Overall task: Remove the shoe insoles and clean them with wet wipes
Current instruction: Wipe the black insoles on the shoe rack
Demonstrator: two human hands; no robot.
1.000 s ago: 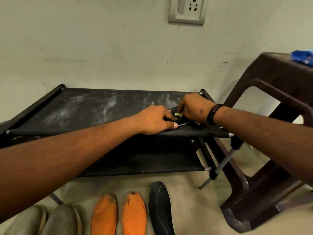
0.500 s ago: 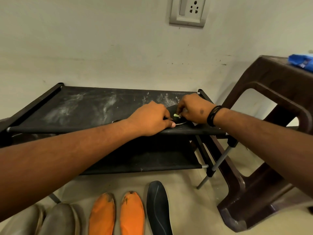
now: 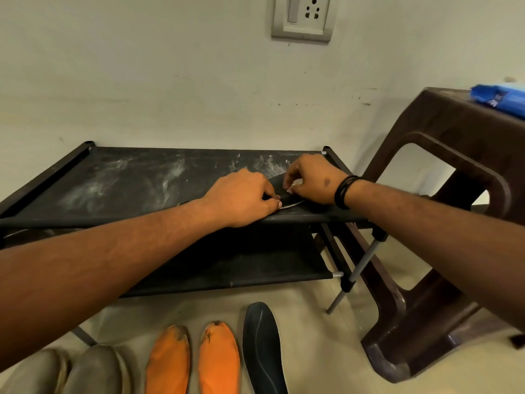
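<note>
Step in hand: wiping a dark insole [image 3: 279, 186] that lies on the top shelf of the black shoe rack [image 3: 136, 177], near its right front corner, between the two hands.
Left hand [image 3: 244, 197]: fingers curled down onto the insole's near end, pinning it to the shelf.
Right hand [image 3: 309, 179]: fingers bunched and pinching something small over the insole; probably a wipe, though it is too hidden to be sure.
Doing it well: the left hand should keep the insole flat and pinned, since the fabric shelf probably sags; the right should rub in short strokes along its length, away from the pinned end.
Count, insoles: one on the rack; five on the floor below: two grey [image 3: 71, 371], two orange [image 3: 193, 359], one dark [image 3: 262, 345].
Count, other: one brown plastic stool [image 3: 454, 155] with one blue packet [image 3: 502, 99] on top, perhaps the wipes.
</note>
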